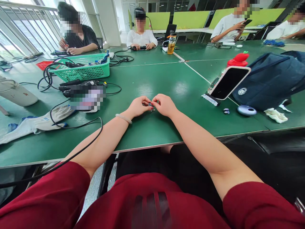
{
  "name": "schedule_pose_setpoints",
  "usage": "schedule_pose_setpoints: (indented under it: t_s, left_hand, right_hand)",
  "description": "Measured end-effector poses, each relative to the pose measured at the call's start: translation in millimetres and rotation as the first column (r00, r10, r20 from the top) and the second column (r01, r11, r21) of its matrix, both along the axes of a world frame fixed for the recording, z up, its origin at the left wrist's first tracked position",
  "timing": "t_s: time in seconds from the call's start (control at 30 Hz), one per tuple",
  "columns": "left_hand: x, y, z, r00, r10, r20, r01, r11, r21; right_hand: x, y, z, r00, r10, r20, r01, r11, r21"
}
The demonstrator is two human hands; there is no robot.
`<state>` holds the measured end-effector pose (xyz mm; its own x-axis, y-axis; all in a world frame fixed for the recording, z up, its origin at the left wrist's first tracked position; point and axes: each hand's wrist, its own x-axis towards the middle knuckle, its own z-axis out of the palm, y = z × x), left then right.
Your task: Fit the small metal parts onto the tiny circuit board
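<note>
Pinching a small shiny piece (150, 104), the nearly closed left hand (137, 106) and right hand (165, 104) look mid-work; what's done or left is unclear.

Middle lane of the green table (147, 73) is running open between basket (82, 73) and propped phone (230, 82); backpack (269, 79) is blocking right side. Black cable (23, 182) is crossing over left forearm (107, 135), maybe touching it.

Spreads out as a flat, dark-green surface (147, 73), bearing a mint-green perforated plastic basket (88, 72). Carries a white-and-blue cloth glove (40, 124) nearer the front edge than the basket, a clear, amber-filled bottle (171, 46) right of the basket, and a navy-blue fabric backpack (269, 79) farther right.
</note>
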<state>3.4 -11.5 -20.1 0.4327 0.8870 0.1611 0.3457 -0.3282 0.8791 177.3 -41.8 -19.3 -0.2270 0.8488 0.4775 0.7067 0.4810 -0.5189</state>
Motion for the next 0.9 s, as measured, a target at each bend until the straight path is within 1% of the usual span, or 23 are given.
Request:
schedule_pose_setpoints:
  t_s: [0.23,0.5,0.57,0.63,0.7,0.77,0.9]
  left_hand:
    - [0,1,-1.0,1.0,0.004,0.005,-0.003,1.0,-0.014]
    - [-1,2,-2.2,1.0,-0.01,0.012,0.01,1.0,0.016]
    - [-2,3,-1.2,1.0,0.02,-0.011,-0.02,0.999,0.035]
    - [-3,3,0.0,0.995,0.09,-0.038,-0.088,0.995,0.056]
    - [-5,5,1.0,0.984,0.169,-0.054,-0.165,0.984,0.066]
    - [-6,6,1.3,0.972,0.225,-0.061,-0.221,0.973,0.064]
    - [-6,7,1.2,0.96,0.261,-0.099,-0.254,0.964,0.078]
  right_hand:
    - [-1,-3,2.0,1.0,-0.015,-0.012,0.016,1.0,0.011]
    - [0,2,0.5,0.997,-0.053,-0.056,0.05,0.997,-0.057]
    - [0,2,0.8,0.995,-0.065,-0.074,0.061,0.996,-0.059]
    - [1,2,0.5,0.993,-0.086,-0.081,0.082,0.995,-0.06]
    - [1,3,-1.0,0.993,-0.104,-0.046,0.101,0.992,-0.078]
    - [0,4,-3.7,0.993,-0.109,0.033,0.112,0.988,-0.105]
    - [-1,7,-9.3,0.978,-0.067,0.196,0.092,0.988,-0.123]
